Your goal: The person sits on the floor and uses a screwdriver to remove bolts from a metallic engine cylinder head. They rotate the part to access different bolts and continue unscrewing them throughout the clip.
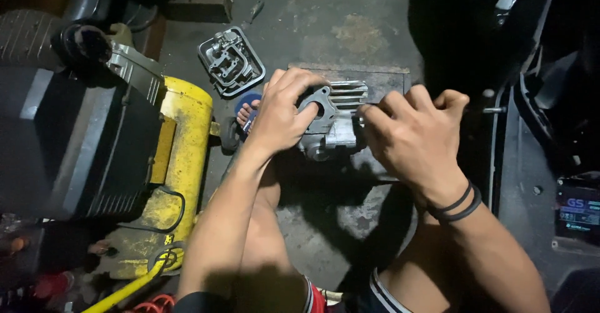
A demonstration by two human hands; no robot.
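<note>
On the dark concrete floor, in front of the person's knees, sits a grey metal engine part with fins. The left hand is curled around its near side, with the fingers closed over the flat face that has a round hole. The right hand is closed into a loose fist just beside the fins, and a thin metal tool pokes out from it. I cannot tell where the tool's tip touches. The part is already off any engine and stands alone, so the work on it looks to be in the middle. Farther off lies a grey metal cover. To the left stands a yellow tank.
</note>
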